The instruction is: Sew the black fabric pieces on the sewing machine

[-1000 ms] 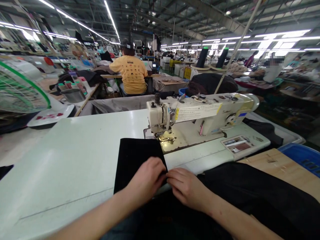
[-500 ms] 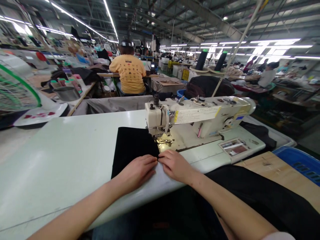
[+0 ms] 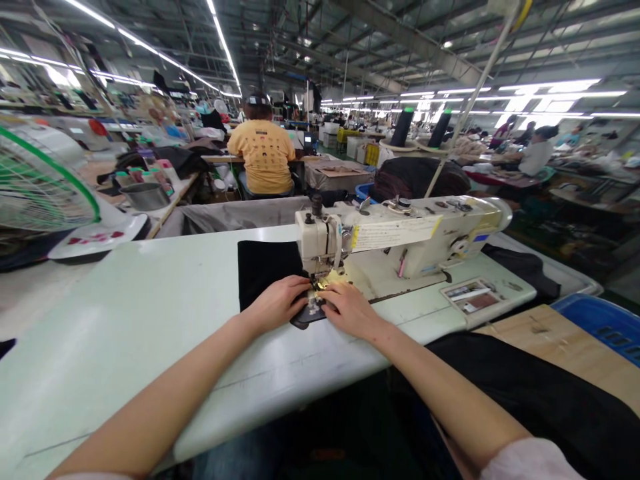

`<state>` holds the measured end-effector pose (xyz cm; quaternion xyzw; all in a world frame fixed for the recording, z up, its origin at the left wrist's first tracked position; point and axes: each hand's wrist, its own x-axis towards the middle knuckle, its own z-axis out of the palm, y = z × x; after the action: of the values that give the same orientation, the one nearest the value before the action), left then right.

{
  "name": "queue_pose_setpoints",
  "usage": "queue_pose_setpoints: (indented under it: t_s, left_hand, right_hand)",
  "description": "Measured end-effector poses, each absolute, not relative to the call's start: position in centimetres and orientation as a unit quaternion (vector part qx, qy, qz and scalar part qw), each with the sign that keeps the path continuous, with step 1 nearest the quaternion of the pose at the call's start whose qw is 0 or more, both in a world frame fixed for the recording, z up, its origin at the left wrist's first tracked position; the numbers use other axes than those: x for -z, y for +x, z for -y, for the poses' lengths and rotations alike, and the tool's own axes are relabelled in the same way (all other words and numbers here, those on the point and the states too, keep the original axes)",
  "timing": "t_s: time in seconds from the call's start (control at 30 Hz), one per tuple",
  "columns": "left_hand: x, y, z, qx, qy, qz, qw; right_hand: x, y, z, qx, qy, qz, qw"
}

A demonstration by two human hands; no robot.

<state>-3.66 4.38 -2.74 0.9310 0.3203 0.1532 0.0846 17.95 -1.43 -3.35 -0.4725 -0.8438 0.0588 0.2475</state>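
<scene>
Your left hand (image 3: 277, 305) and right hand (image 3: 350, 310) have slid forward to the presser foot (image 3: 326, 281) at frame centre. Both lie loosely open, fingers pressing without gripping, on the black fabric (image 3: 265, 267), which stretches from upper left of them to the foot.

My sewing machine (image 3: 395, 243) stood on the table (image 3: 125, 347), with a fan (image 3: 35, 180) to its left, a plastic crate (image 3: 595, 327) to its right, and a co-worker (image 3: 263, 157) seated beyond it.

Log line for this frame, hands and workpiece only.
left hand: flat on black fabric | right hand: on same fabric | fabric: at needle area of sewing machine
</scene>
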Motion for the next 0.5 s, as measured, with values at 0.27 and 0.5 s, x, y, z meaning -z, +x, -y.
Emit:
queue_pose_setpoints:
  t_s: [0.27, 0.5]
  left_hand:
    - [4.9, -5.1, -5.5, -0.16, 0.884, -0.438, 0.044]
    - [3.3, -8.3, -5.3, -0.146, 0.894, -0.424, -0.001]
  right_hand:
    - [0.6, 25.1, 10.0, -0.162, -0.583, 0.764, 0.221]
    - [3.4, 32.3, 18.3, -0.077, -0.668, 0.737, 0.061]
